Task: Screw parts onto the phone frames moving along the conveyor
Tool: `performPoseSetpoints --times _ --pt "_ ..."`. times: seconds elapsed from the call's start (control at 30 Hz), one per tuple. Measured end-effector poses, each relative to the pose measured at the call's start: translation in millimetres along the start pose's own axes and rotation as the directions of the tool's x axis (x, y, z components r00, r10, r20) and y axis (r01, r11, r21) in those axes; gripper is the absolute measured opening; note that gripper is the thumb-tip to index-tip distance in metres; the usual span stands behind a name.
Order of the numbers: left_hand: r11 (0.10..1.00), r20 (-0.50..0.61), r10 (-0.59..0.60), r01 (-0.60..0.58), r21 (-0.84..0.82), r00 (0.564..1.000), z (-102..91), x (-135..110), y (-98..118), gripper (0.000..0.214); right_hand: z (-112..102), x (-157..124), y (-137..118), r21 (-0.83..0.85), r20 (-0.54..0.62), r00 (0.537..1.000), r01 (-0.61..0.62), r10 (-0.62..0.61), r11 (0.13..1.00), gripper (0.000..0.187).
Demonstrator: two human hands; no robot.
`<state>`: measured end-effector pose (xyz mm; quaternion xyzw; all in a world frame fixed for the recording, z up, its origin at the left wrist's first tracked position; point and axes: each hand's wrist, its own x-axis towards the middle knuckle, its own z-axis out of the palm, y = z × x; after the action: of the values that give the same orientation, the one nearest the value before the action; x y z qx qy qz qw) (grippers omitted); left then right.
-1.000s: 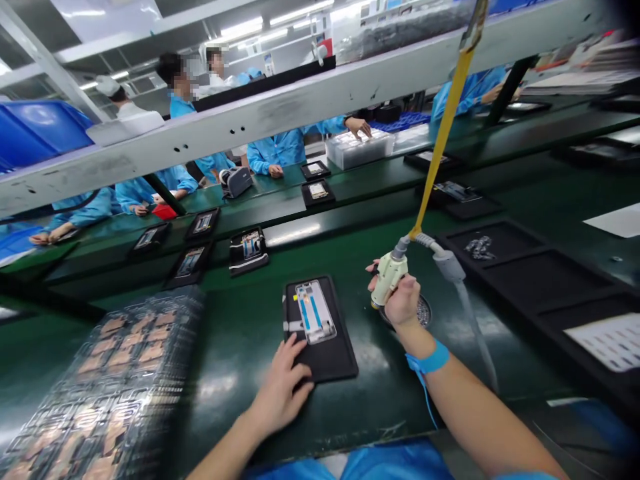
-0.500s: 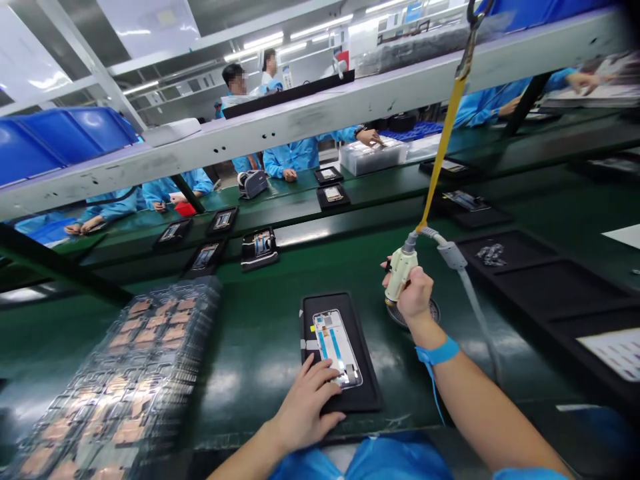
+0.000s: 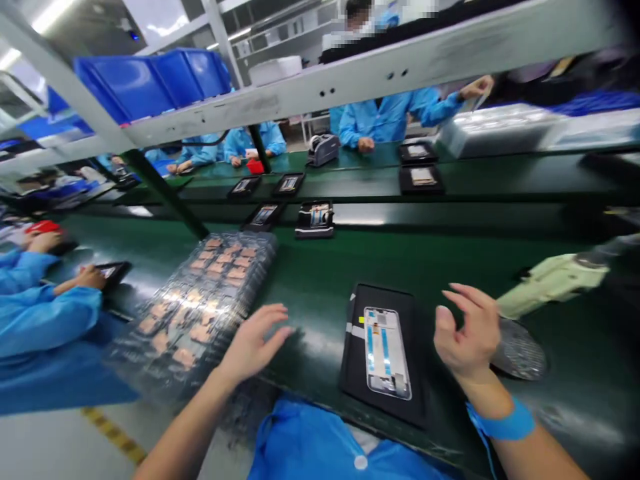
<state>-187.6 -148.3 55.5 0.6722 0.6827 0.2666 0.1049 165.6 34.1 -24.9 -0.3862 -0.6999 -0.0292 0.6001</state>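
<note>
A phone frame [image 3: 386, 350] lies in a black holder tray [image 3: 395, 408] on the green bench right in front of me. My left hand [image 3: 253, 343] hovers open between that tray and a stack of clear blister trays [image 3: 200, 303] holding copper-coloured parts. My right hand [image 3: 467, 333] is open, fingers spread, just right of the black tray, holding nothing. The cream electric screwdriver [image 3: 547, 283] hangs loose beside my right hand, above a round dish of screws [image 3: 520, 350].
Several black trays with phones [image 3: 314, 219] ride the belt beyond. People in blue coats work across the line and at my left [image 3: 45, 300]. A grey overhead rail [image 3: 350, 83] carries blue bins [image 3: 150, 80]. The bench edge runs below my arms.
My right hand let go of the screwdriver, which now swings free. My left hand came off the black tray and moved left toward the blister trays. My view turned left.
</note>
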Motion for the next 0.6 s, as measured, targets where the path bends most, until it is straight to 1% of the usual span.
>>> performPoseSetpoints --times 0.03,0.07,0.1,0.13,0.17,0.2,0.23,0.3,0.33,0.37,0.43,0.47,0.5,0.6 --pt "0.992 -0.031 -0.082 0.084 0.093 0.996 -17.3 1.4 -11.7 0.028 8.0 -6.3 2.6 0.029 0.155 0.988 -0.033 0.028 0.999 0.026" --pt "0.967 -0.057 -0.163 0.171 0.19 0.985 -33.2 5.3 -25.3 0.03 16.3 -12.7 7.0 0.047 0.284 0.957 -0.072 0.055 0.996 0.027" --pt "0.922 -0.075 -0.248 0.259 0.287 0.966 -47.5 12.0 -40.6 0.032 24.5 -18.9 12.9 0.053 0.386 0.919 -0.107 0.079 0.993 0.03" --pt "0.879 -0.098 -0.317 0.331 0.344 0.943 -60.2 21.3 -57.7 0.032 32.1 -24.9 19.7 0.048 0.459 0.883 -0.136 0.099 0.99 0.035" --pt "0.842 -0.115 -0.371 0.386 0.378 0.922 -71.3 32.9 -76.0 0.032 38.8 -30.3 26.9 0.041 0.507 0.854 -0.157 0.115 0.987 0.04" --pt "0.807 -0.134 -0.416 0.433 0.401 0.899 -81.0 45.9 -95.0 0.031 44.5 -35.1 33.9 0.035 0.533 0.836 -0.173 0.128 0.984 0.045" --pt "0.775 -0.153 -0.453 0.473 0.42 0.878 -89.7 59.7 -113.9 0.031 49.0 -39.1 40.1 0.031 0.541 0.83 -0.186 0.14 0.982 0.048" --pt "0.722 -0.186 -0.498 0.524 0.452 0.847 -104.7 86.7 -147.4 0.032 55.0 -44.5 47.9 0.036 0.525 0.836 -0.212 0.162 0.977 0.052" --pt "0.712 -0.192 -0.499 0.526 0.465 0.845 -111.5 99.2 -160.2 0.033 56.4 -46.0 49.2 0.042 0.515 0.839 -0.231 0.177 0.972 0.053" --pt "0.714 -0.189 -0.486 0.512 0.476 0.853 -117.9 110.8 -170.0 0.035 57.2 -46.6 48.8 0.051 0.515 0.834 -0.259 0.196 0.965 0.053" --pt "0.748 -0.161 -0.42 0.441 0.497 0.893 -129.8 132.0 -182.9 0.037 58.0 -45.8 44.6 0.071 0.541 0.807 -0.323 0.236 0.944 0.05" --pt "0.766 -0.146 -0.377 0.396 0.506 0.915 -135.1 141.9 -188.1 0.035 59.0 -44.3 42.0 0.077 0.564 0.785 -0.36 0.258 0.93 0.048" --pt "0.782 -0.14 -0.327 0.351 0.515 0.935 -139.8 151.7 -194.0 0.034 60.6 -42.2 39.8 0.072 0.563 0.781 -0.373 0.271 0.925 0.044" --pt "0.824 -0.121 -0.153 0.194 0.532 0.981 -150.3 179.1 -216.2 0.021 66.1 -34.3 36.3 0.051 0.518 0.8 -0.382 0.303 0.923 0.033"
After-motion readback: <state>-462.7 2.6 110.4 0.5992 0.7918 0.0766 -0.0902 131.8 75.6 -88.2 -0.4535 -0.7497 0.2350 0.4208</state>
